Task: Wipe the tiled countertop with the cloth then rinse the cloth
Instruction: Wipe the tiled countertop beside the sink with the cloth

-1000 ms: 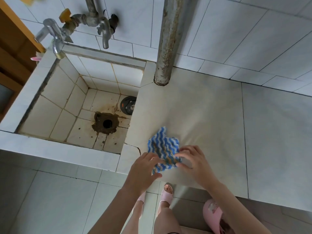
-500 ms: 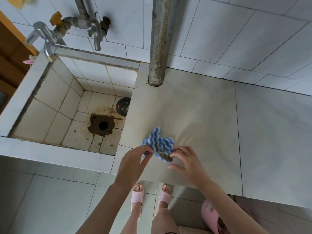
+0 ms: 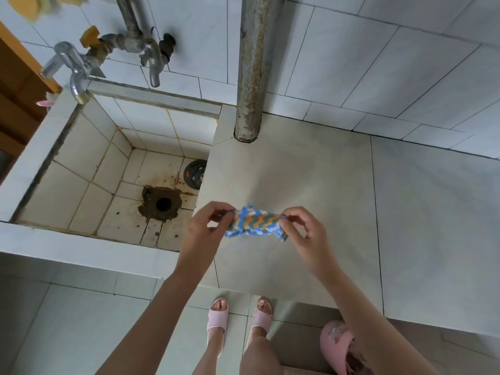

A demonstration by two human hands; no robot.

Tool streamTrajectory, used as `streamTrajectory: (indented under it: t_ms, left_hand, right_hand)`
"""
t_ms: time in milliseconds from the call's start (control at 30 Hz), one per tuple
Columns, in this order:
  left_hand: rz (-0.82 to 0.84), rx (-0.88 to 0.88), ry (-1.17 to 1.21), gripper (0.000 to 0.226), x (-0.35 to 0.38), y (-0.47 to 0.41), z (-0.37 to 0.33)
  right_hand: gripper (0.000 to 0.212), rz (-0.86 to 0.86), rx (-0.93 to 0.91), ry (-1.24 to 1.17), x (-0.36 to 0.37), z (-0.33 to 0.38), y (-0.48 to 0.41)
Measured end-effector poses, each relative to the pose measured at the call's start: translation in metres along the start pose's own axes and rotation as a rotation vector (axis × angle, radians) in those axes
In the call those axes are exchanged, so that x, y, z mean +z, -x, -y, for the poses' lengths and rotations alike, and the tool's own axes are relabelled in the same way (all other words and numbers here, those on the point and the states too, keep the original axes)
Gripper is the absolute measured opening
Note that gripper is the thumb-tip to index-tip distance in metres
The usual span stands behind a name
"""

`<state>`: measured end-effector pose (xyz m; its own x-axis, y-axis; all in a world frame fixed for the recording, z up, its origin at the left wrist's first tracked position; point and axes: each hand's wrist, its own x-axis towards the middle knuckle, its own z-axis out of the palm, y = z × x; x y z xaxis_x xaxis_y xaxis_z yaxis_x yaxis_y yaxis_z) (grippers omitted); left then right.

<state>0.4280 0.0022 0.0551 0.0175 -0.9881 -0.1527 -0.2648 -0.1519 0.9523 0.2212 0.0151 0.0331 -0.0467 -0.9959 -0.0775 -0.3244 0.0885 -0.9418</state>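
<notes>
A small cloth with blue, white and orange zigzag stripes hangs stretched between my two hands, lifted a little above the pale tiled countertop. My left hand pinches its left end and my right hand pinches its right end. Both hands hover over the countertop's front left part, close to the sink's edge.
A tiled sink basin with a stained drain hole and a black plug lies to the left. Two metal taps jut over it. A rusty vertical pipe enters the countertop's back. Pink slippers are on the floor below.
The cloth was lying bunched on the countertop under both hands; now it is lifted off the tile and pulled out sideways between them.
</notes>
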Motion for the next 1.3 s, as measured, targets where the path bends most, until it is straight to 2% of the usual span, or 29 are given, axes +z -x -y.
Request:
streamTrajectory:
  t_ms: [200,267,400,467,700,867,1067,1133,1233,1300]
  left_hand:
    - [-0.057,0.015,0.017,0.012,-0.014,-0.014,-0.007]
    - [-0.052,0.017,-0.018,0.014,-0.016,-0.016,-0.004]
    - [-0.005,-0.011,-0.142,0.013,-0.010,-0.024,0.015]
    - [0.022,0.017,-0.264,0.011,-0.005,-0.029,0.025]
    - [0.013,0.127,-0.458,0.009,0.003,-0.037,0.027]
    - [0.162,0.177,-0.491,0.009,-0.013,-0.017,0.053]
    - [0.234,0.220,-0.634,0.013,-0.023,-0.005,0.072]
    - [0.248,0.248,-0.663,0.017,-0.021,-0.005,0.071]
    - [0.214,0.280,-0.694,0.012,-0.018,-0.004,0.071]
    - [0.148,0.275,-0.718,0.012,-0.015,-0.003,0.073]
  right_hand:
    - [0.018,0.160,0.051,-0.170,-0.014,0.031,-0.021]
    - [0.018,0.183,0.065,-0.103,-0.013,0.029,-0.029]
    - [0.012,0.146,0.044,0.384,-0.005,0.004,-0.055]
    - [0.012,0.135,0.036,0.462,0.001,-0.003,-0.064]
    - [0.015,0.071,-0.057,0.452,0.007,-0.015,-0.073]
    - [0.006,0.200,-0.300,0.601,0.006,-0.037,-0.032]
    - [0.008,0.228,-0.304,0.700,0.012,-0.060,-0.005]
    - [0.016,0.174,-0.281,0.672,0.014,-0.055,-0.002]
    - [0.025,0.110,-0.303,0.561,0.025,-0.043,-0.001]
    - [0.034,0.220,-0.363,0.591,0.041,-0.042,-0.002]
